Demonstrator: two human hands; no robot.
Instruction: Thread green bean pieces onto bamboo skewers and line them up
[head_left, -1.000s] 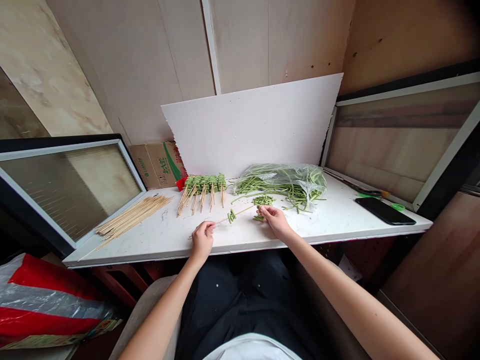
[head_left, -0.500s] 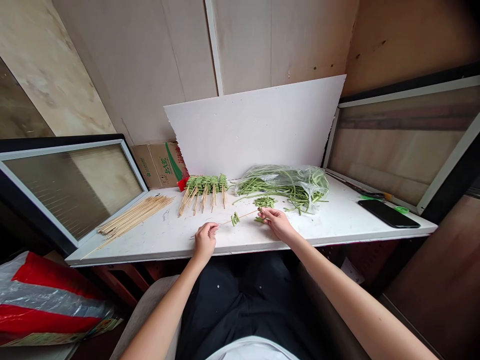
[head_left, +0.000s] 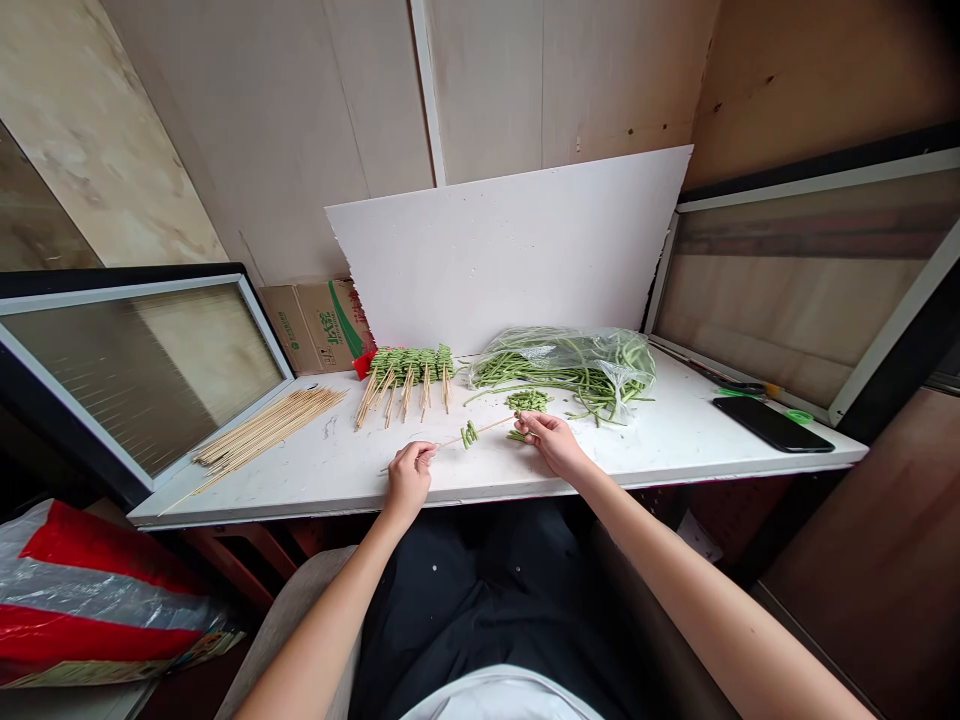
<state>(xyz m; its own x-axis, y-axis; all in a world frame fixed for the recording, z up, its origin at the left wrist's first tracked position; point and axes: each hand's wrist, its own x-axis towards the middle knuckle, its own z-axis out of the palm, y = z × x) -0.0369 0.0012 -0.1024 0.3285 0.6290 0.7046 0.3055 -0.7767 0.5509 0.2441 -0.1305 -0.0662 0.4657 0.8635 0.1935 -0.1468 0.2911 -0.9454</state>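
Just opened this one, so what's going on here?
A person at a white table grips a thin skewer in the left hand, with a few green pieces threaded partway along it. The right hand is at the far end; what its fingertips hold is too small to tell. Behind lie filled skewers, a small pile of cut pieces and long beans partly under clear plastic. Bare skewers lie at the left.

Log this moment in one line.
left hand: holds thin tan wooden skewer | right hand: at skewer's right end | short green bean pieces: threaded on skewer
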